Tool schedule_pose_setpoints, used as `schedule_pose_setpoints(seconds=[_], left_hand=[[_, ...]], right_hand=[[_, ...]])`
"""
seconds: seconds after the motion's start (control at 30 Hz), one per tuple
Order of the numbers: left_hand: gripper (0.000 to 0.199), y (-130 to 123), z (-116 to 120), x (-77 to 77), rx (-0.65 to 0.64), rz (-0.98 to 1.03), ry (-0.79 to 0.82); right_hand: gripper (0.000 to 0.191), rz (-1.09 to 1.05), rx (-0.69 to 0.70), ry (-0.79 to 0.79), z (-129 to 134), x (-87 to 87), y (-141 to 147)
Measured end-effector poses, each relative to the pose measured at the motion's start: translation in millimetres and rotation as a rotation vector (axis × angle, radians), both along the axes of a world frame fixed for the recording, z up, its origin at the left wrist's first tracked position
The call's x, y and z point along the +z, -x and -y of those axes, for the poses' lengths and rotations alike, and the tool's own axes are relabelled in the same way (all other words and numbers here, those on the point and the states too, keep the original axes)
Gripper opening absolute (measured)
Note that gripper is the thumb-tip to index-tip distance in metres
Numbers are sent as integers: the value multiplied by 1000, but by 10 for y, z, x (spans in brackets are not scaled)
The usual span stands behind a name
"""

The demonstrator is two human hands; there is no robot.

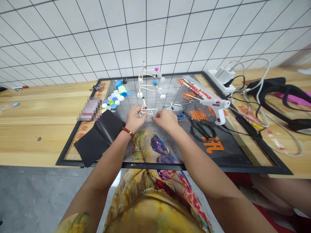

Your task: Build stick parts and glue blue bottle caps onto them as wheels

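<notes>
Okay: far left, bare wood table (pixel 36 139) with a loose blue cap (pixel 16 104). Next, keys (pixel 96 87) at the panel's edge, a pixelated pink item (pixel 89 109) below, then a folded black sheet (pixel 91 145), part under the left forearm. Caps (pixel 113 98), blue, white, green, cluster beyond the sheet.

Mid panel (pixel 155 166): left hand (pixel 135 118), thumb and finger together, clamped on the left end of a stick frame (pixel 149 109). Frame sits between both hands, near mid panel. Two wheeled frames (pixel 147 86) stand beyond it, white caps as wheels. Right hand (pixel 167 119) is at the frame's right end, fingers curled; can't tell if they clamp it.

Rightward: blue cutter (pixel 180 116) just beside the right hand, glue sticks (pixel 197 88), scissors (pixel 203 130), white glue gun (pixel 217 108). Off panel: power strip (pixel 218 82), cables, black strap (pixel 264 97). Lower right, part of another person (pixel 279 186).
</notes>
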State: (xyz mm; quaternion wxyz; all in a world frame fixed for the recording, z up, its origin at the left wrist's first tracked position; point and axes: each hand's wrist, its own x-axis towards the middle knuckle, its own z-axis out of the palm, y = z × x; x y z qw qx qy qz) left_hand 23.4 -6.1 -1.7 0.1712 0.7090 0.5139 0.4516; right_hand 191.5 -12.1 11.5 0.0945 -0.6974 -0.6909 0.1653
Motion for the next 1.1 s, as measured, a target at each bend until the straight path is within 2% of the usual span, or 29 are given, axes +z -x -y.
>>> schedule_pose_setpoints(seconds=[0.67,0.77,0.97,1.1], left_hand=[[20,-4,21,51,-3,-14,3],[29,23,20,58,-18,-9,17],[67,138,-61,8,-97,39,101],[71,203,-132,-51,-161,138,194]], right_hand=[[34,-56,5,5,2,39,-16],[33,-57,-1,2,4,91,-59],[31,-113,-18,61,-28,227,-314],[21,-90,-13,77,-32,247,-377]])
